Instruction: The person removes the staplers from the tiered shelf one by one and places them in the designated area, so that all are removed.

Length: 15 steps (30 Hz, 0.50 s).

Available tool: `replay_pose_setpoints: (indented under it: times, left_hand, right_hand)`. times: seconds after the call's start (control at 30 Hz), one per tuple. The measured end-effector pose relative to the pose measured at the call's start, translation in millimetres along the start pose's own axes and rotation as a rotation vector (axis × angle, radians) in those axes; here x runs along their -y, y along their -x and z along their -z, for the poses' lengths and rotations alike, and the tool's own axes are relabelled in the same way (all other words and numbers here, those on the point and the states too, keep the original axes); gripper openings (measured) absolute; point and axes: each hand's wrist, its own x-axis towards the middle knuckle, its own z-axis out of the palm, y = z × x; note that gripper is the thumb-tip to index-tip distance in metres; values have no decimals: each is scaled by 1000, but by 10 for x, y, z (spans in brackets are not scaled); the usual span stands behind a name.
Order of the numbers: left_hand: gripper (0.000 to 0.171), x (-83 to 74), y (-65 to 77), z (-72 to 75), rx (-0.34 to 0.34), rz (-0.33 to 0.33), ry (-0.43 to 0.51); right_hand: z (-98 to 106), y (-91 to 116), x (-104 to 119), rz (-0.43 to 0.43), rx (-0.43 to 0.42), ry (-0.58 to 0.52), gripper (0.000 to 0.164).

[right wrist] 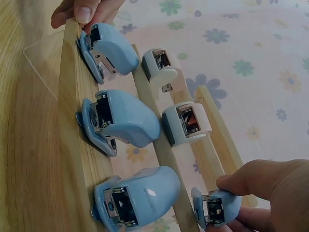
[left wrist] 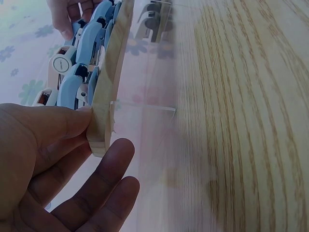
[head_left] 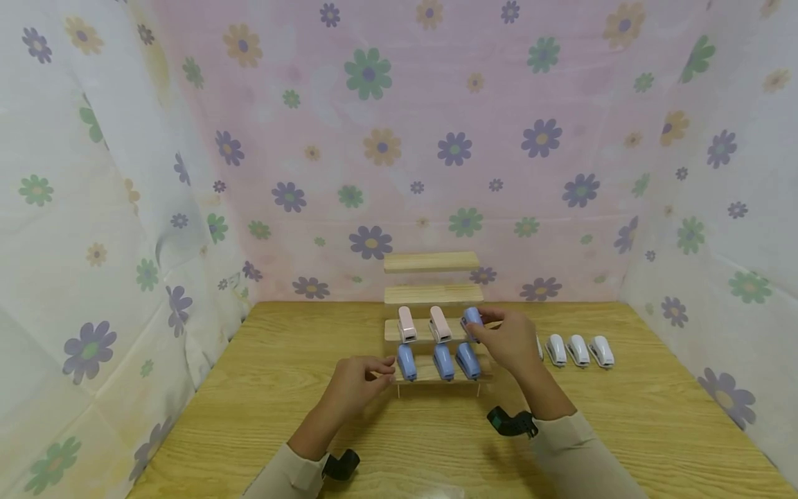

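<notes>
A tiered wooden display stand [head_left: 436, 294] with clear supports stands on the table. My right hand [head_left: 512, 341] pinches a small blue stapler [right wrist: 226, 207] between thumb and fingers, at the right end of the second board from the bottom. Two pink staplers [head_left: 406, 324] sit to its left on that board. Three blue staplers [head_left: 444, 362] line the lowest board [right wrist: 75, 130]. At that board's left end, my left hand [head_left: 357, 382] grips the wood, its thumb [left wrist: 67, 123] on the upper face beside the nearest blue stapler.
Several white staplers [head_left: 578, 351] stand in a row on the table [head_left: 636, 416] right of the stand, one partly hidden behind my right hand. The two upper boards [head_left: 433, 294] hold nothing. Flower-printed cloth [head_left: 436, 138] hangs behind and at both sides.
</notes>
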Motion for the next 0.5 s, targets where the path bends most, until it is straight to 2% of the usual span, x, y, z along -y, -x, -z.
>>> replay_pose_setpoints:
  times: [0.17, 0.5]
  left_hand:
    - [16, 14, -9, 0, -1, -2, -11]
    - [19, 38, -13, -10, 8, 6, 5]
  right_hand:
    - [30, -12, -12, -20, -6, -10, 46]
    - [106, 5, -115, 9, -48, 0, 43]
